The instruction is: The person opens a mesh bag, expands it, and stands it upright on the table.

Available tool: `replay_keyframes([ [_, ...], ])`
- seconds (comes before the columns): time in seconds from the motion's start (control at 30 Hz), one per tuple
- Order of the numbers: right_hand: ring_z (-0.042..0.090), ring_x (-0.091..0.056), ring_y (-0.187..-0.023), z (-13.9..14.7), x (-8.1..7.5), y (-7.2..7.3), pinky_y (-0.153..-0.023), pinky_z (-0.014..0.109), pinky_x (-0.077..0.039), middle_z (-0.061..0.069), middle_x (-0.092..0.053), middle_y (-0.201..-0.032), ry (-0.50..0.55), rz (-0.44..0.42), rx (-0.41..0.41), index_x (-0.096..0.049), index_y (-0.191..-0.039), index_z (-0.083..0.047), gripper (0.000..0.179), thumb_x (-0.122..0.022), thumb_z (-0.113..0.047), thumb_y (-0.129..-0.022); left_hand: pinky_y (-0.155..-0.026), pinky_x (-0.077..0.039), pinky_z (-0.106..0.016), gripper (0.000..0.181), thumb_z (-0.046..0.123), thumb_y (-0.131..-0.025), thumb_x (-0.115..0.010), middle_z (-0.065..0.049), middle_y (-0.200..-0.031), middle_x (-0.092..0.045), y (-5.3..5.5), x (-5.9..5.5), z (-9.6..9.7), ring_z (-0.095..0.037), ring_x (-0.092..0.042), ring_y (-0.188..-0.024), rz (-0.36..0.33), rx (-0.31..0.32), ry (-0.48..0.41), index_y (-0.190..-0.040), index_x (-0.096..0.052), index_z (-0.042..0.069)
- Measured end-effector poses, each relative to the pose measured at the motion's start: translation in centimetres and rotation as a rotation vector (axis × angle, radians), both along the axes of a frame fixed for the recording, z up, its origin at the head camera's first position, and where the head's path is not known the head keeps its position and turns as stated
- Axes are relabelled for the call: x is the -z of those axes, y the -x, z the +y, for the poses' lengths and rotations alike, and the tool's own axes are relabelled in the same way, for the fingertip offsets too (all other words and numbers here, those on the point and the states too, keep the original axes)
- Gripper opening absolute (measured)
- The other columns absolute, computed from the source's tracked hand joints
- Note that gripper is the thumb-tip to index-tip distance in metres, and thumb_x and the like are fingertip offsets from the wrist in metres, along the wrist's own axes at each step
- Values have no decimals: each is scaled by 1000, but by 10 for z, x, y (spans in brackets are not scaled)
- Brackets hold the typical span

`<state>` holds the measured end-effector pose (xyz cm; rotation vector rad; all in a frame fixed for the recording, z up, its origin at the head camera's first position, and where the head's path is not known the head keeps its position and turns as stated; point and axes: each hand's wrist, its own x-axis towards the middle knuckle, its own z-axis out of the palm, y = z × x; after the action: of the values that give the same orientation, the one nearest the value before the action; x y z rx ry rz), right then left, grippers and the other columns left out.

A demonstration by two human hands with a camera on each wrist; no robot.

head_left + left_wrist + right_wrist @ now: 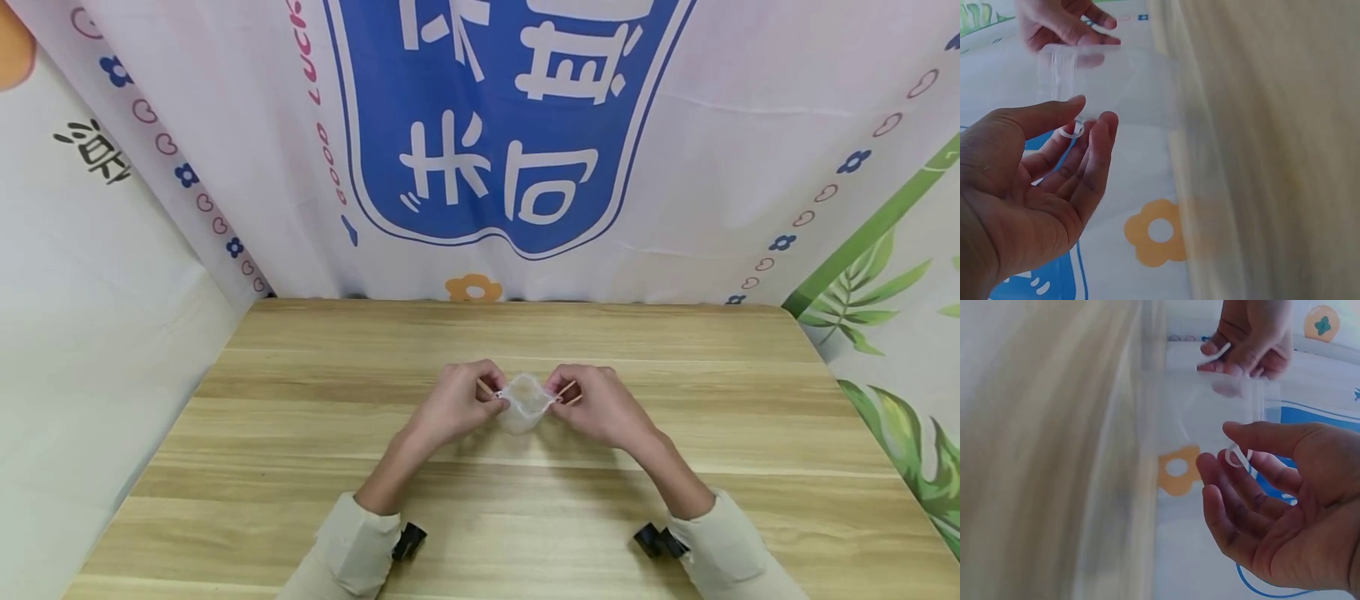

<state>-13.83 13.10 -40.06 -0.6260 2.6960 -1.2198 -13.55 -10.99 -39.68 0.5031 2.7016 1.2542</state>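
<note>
Between the two hands, over the middle of the table, a small see-through plastic bag (519,423) with white cord loops at its sides is stretched, its mouth spread into a diamond shape. My left hand (459,402) pinches the left corner of the mouth between thumb and fingers. Opposite it, my right hand (602,406) pinches the right corner. The left wrist view shows a thin white loop (1072,132) near the left fingertips. Another white loop (1235,457) hangs by the right fingers in the right wrist view. The bag looks empty.
The wood-grain table (300,467) spreads out around the hands. Behind it hangs a printed curtain (697,192) with a blue panel and flowers. A black wrist device (408,542) sits by the left cuff, and another black device (660,540) by the right.
</note>
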Motion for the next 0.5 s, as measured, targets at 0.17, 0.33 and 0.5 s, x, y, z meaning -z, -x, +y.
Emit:
replay_keyframes([
  [0.17, 21, -78, -96, 9, -9, -1, -79, 31, -66, 7, -80, -104, 1, 4, -15, -74, -104, -8, 17, -85, -8, -91, -66, -60, -19, 20, 5, -88, -87, -7, -101, -76, -1, -8, -6, -12, -72, -81, 78, 12, 54, -103, -73, 7],
  [0.33, 22, -77, -99, 11, -15, -3, -87, 41, -66, 4, -77, -104, 9, 60, -49, -73, -104, -10, 21, -87, -7, -89, -72, -57, -23, 25, 10, -87, -90, -5, -104, -75, -4, -16, -9, -17, -68, -86, 215, 45, 127, -106, -75, 8],
  [0.5, 16, -74, -98, 8, -14, -4, -88, 40, -65, -2, -75, -101, -10, 92, -80, -75, -99, -15, 18, -87, -5, -89, -78, -58, -25, 21, 12, -87, -90, -3, -108, -75, -6, -17, -7, -20, -69, -92, 283, 120, 158, -104, -78, 12],
])
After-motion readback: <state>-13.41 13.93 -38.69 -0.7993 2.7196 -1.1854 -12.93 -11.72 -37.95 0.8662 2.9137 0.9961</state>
